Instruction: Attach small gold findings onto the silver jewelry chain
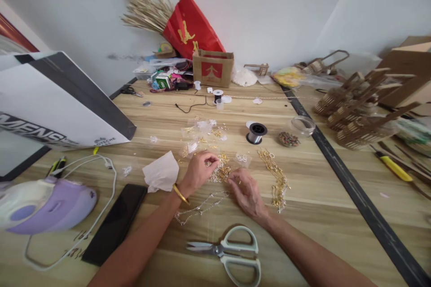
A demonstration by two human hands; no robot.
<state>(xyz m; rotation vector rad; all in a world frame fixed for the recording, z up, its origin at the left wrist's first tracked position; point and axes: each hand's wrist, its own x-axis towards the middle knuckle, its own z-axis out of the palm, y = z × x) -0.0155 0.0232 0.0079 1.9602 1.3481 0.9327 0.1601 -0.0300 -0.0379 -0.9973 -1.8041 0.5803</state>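
A loose pile of small gold and silver beads [220, 172] lies on the wooden table between my hands. My left hand [199, 169], with a gold bangle at the wrist, is over the pile's left side, thumb and fingertips pinched together. At the pile's right edge, my right hand [247, 192] has its fingers curled in and closed. Whatever either hand pinches is too small to make out. Just below them lies a silver beaded chain [202, 210]. Gold chains [279, 184] rest to the right, and a small bag of white rings [241, 158] sits above my right hand.
White-handled scissors [218, 249] lie in front of me. To the left are a black phone [116, 222], a tissue [161, 171] and a purple-white device [50, 206]. A wire spool [257, 133] and a bead jar [289, 138] stand right; small woven baskets [357, 130] are beyond.
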